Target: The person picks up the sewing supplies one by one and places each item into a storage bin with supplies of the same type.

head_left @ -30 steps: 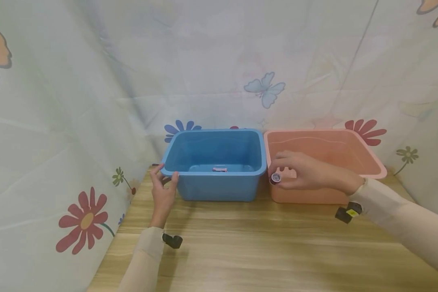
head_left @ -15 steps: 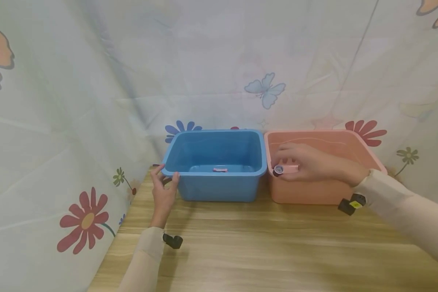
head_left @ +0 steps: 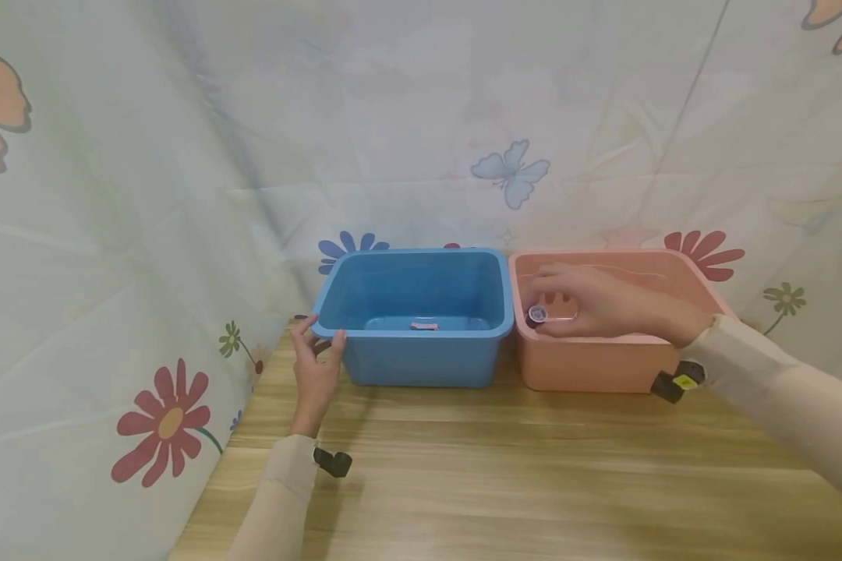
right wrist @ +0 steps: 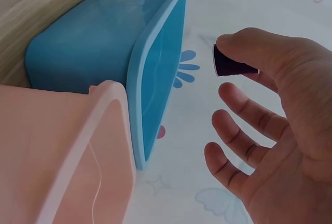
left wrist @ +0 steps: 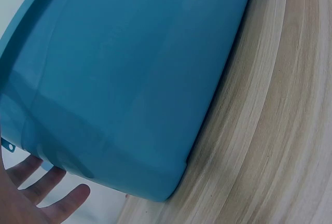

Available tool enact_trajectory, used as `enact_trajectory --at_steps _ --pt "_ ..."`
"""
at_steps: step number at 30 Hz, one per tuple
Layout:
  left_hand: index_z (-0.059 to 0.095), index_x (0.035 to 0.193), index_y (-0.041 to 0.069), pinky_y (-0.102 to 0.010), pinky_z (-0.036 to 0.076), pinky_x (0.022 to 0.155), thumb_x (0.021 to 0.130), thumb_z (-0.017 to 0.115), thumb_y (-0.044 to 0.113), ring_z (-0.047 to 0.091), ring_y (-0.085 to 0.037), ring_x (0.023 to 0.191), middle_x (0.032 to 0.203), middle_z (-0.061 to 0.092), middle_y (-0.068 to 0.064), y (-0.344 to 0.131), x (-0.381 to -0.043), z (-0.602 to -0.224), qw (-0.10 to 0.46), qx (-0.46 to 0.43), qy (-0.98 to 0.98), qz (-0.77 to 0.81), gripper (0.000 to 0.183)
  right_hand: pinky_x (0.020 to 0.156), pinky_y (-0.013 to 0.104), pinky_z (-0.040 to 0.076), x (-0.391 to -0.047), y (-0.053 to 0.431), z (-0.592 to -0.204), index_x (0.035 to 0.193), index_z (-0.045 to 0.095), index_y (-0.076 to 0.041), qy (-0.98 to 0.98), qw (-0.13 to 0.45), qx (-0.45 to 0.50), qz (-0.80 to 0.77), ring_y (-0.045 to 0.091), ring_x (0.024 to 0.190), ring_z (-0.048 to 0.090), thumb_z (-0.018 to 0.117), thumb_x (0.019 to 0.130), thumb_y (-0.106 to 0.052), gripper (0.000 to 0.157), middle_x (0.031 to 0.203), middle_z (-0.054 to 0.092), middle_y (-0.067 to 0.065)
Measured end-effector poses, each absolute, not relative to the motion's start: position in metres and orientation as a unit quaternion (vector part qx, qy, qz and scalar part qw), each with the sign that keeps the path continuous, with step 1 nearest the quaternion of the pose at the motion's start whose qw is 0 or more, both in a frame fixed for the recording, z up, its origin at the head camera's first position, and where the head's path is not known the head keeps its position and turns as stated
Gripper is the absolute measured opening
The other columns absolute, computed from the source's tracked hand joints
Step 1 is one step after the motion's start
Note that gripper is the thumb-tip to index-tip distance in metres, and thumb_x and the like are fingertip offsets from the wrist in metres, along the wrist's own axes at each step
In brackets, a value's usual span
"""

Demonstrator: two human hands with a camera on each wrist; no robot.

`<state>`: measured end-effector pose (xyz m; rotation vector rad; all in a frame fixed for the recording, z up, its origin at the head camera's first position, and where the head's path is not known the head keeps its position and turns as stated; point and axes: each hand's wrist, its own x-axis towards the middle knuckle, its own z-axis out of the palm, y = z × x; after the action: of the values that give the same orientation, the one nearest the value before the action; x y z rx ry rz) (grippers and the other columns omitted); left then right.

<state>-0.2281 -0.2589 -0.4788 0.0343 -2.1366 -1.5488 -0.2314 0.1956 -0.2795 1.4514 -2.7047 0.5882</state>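
My right hand (head_left: 589,300) pinches a small spool of dark purple thread (right wrist: 232,64) between thumb and index finger. Its other fingers are spread and half bent. In the head view the spool's pale round end faces me, over the left side of the pink plastic bin (head_left: 589,366). My left hand (head_left: 316,378) grips the front left corner of the blue plastic bin (head_left: 421,360), thumb at the front rim and fingers round the side. Several of its fingers (left wrist: 67,203) show beside the blue wall in the left wrist view. A small pink and white item (head_left: 424,326) lies inside the blue bin.
Both bins stand side by side on a wood-grain table (head_left: 463,467), rims almost meeting. Behind and left hangs a pale curtain (head_left: 393,117) printed with flowers and butterflies. Black wrist cameras sit on both sleeves.
My right hand has risen in the head view with the spool, shifting from the pink bin's front rim farther over its opening. My left hand stays at the blue bin's corner.
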Motion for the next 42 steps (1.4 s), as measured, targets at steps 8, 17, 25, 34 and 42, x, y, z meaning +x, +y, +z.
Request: enact_trajectory --at_steps 8,17,25,34,42 --pt "0.032 0.151 0.031 -0.054 0.051 0.087 0.099 0.065 0.048 0.060 -0.032 0.120 0.143 0.055 -0.017 -0.258 -0.227 -0.477 0.247 0.009 -0.783 -0.571 0.064 0.085 0.038 0.055 -0.239 0.195 -0.277 0.117 0.071 -0.031 -0.858 0.019 0.467 0.216 0.009 0.102 0.059 0.081 0.091 -0.022 0.030 0.109 0.065 -0.016" --pt "0.033 0.150 0.031 -0.056 0.051 0.089 0.099 0.066 0.048 0.060 -0.032 0.120 0.142 0.056 -0.017 -0.258 -0.228 -0.479 0.249 0.011 -0.781 -0.573 0.064 0.067 0.033 0.059 -0.244 0.196 -0.277 0.111 0.072 -0.019 -0.853 -0.019 0.449 0.266 0.020 0.103 0.058 0.083 0.089 -0.015 0.025 0.109 0.065 -0.008" --pt "0.034 0.150 0.030 -0.054 0.051 0.088 0.099 0.066 0.047 0.061 -0.031 0.119 0.140 0.057 -0.016 -0.259 -0.229 -0.479 0.255 0.009 -0.782 -0.570 0.063 0.082 0.040 0.058 -0.249 0.197 -0.277 0.114 0.071 -0.025 -0.881 -0.011 0.407 0.243 0.019 0.103 0.060 0.082 0.089 -0.019 0.027 0.112 0.065 -0.008" --pt "0.033 0.150 0.030 -0.051 0.052 0.086 0.100 0.065 0.046 0.061 -0.030 0.118 0.141 0.057 -0.015 -0.258 -0.228 -0.478 0.258 0.005 -0.781 -0.568 0.062 0.083 0.043 0.052 -0.260 0.198 -0.278 0.110 0.072 -0.022 -0.871 0.028 0.425 0.244 0.019 0.099 0.059 0.081 0.088 -0.012 0.026 0.103 0.065 -0.010" --pt "0.033 0.150 0.031 -0.048 0.051 0.084 0.099 0.066 0.046 0.061 -0.030 0.118 0.140 0.058 -0.014 -0.259 -0.229 -0.481 0.256 0.006 -0.782 -0.569 0.062 0.079 0.041 0.054 -0.268 0.201 -0.280 0.113 0.072 -0.021 -0.872 0.041 0.421 0.247 0.015 0.096 0.061 0.082 0.087 -0.012 0.029 0.102 0.068 -0.012"
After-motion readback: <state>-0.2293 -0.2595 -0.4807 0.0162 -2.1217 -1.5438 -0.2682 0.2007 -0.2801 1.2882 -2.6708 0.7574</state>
